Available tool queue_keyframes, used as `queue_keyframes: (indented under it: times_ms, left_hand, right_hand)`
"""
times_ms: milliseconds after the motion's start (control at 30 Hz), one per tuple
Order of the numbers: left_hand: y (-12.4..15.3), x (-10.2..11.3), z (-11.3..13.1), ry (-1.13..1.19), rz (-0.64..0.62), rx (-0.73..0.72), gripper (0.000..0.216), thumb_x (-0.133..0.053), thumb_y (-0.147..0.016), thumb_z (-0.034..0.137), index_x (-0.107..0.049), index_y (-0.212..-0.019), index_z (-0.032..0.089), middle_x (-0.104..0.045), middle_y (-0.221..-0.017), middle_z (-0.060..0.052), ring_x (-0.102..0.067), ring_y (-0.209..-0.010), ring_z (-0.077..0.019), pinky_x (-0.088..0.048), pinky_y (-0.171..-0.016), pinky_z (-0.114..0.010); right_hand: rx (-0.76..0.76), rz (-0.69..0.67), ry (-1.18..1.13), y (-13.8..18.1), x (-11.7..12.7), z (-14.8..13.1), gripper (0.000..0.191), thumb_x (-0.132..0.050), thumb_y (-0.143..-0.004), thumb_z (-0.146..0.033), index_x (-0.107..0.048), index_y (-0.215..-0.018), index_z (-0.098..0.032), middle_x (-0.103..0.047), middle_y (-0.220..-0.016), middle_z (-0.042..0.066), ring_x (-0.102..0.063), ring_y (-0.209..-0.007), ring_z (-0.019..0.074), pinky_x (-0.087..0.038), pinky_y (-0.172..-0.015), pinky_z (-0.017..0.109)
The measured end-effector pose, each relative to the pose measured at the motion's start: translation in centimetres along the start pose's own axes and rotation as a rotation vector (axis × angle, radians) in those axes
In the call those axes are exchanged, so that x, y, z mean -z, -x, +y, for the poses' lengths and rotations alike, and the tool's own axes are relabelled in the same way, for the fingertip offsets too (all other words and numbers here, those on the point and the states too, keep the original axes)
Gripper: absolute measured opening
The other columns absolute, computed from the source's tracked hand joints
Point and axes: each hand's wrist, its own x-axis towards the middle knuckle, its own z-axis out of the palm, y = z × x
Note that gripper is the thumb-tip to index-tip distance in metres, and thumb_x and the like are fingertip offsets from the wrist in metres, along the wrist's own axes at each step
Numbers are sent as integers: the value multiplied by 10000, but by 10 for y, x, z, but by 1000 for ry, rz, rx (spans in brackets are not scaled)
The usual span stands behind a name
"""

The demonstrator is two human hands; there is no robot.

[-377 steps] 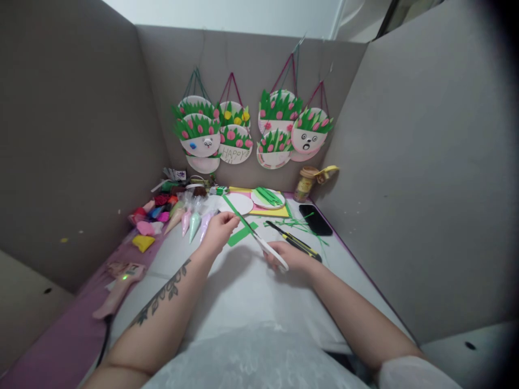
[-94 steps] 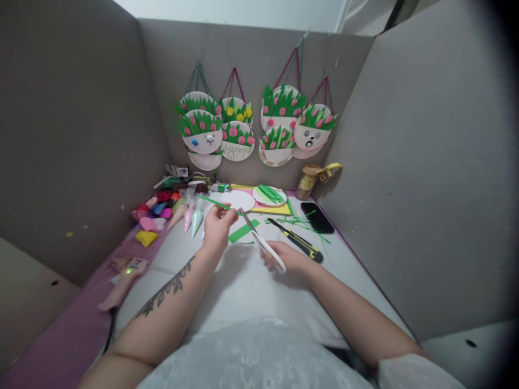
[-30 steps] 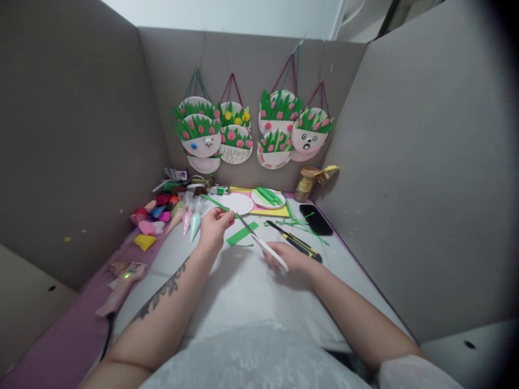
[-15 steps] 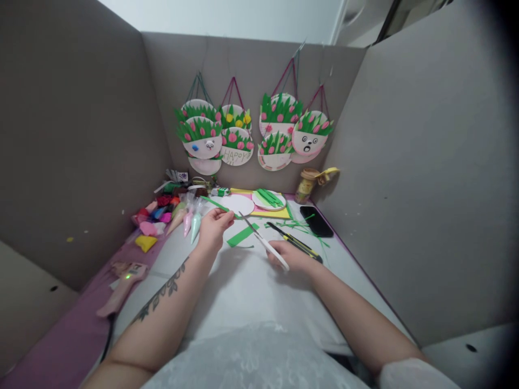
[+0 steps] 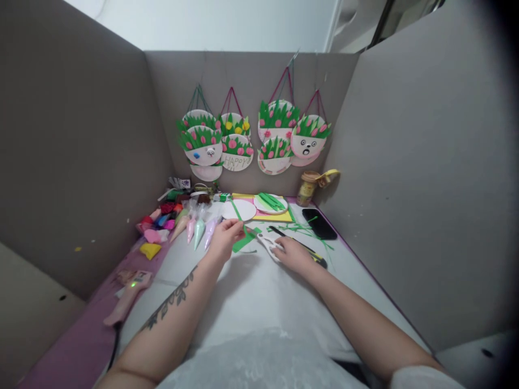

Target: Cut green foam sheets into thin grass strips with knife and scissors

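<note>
My left hand [image 5: 227, 236] pinches a narrow green paper strip [image 5: 235, 208], which sticks up beyond the fingertips. My right hand [image 5: 295, 254] grips the white-handled scissors [image 5: 266, 241], whose blades point left to the fingertips of my left hand. Whether the blades touch the strip I cannot tell. Below the blades a wider green paper piece [image 5: 242, 244] lies on the white table. A yellow and black utility knife [image 5: 318, 256] lies partly hidden behind my right hand. Further back, a white paper plate [image 5: 271, 203] carries several cut green strips, beside a bare white disc [image 5: 239, 210].
Thin green scraps [image 5: 302, 229] lie near a black phone [image 5: 319, 223] on the right. A lidded cup [image 5: 308, 188] stands at the back. To the left are colourful clay packs [image 5: 152, 236], piping bags [image 5: 198, 233] and a pink glue gun [image 5: 128, 297]. Decorated plates [image 5: 203, 146] hang on the partition.
The scissors have turned flatter and their blades moved in close to my left fingertips. The strip now stands steeper. The camera view has shifted slightly.
</note>
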Motion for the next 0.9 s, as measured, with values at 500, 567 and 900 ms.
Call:
queue_keyframes:
  times_ms: [500, 567, 900]
  left_hand:
    - [31, -31, -43, -423, -456, 227, 360, -601, -711, 514, -501, -684, 169, -554, -640, 14, -479, -583, -99, -341, -545, -221]
    - [32, -32, -41, -469, -450, 170, 346, -594, -724, 504, -516, -702, 168, -544, -634, 23, -454, -570, -95, -331, -546, -225]
    - [25, -27, -39, -560, -436, 47, 320, -505, -795, 442, -585, -690, 151, -568, -631, 5, -421, -542, -98, -317, -538, -230]
  right_hand:
    - [55, 35, -1045, 12, 12, -28, 418, -631, -760, -532, -477, -579, -188, -443, -505, -51, -379, -490, 93, -309, -513, 248]
    - [54, 44, -1027, 13, 12, -29, 424, -642, -750, -532, -473, -571, -187, -466, -517, -45, -395, -505, 96, -312, -520, 247]
    - [41, 12, -991, 11, 10, -24, 384, -638, -740, -511, -513, -584, -183, -507, -520, -34, -414, -500, 100, -307, -508, 247]
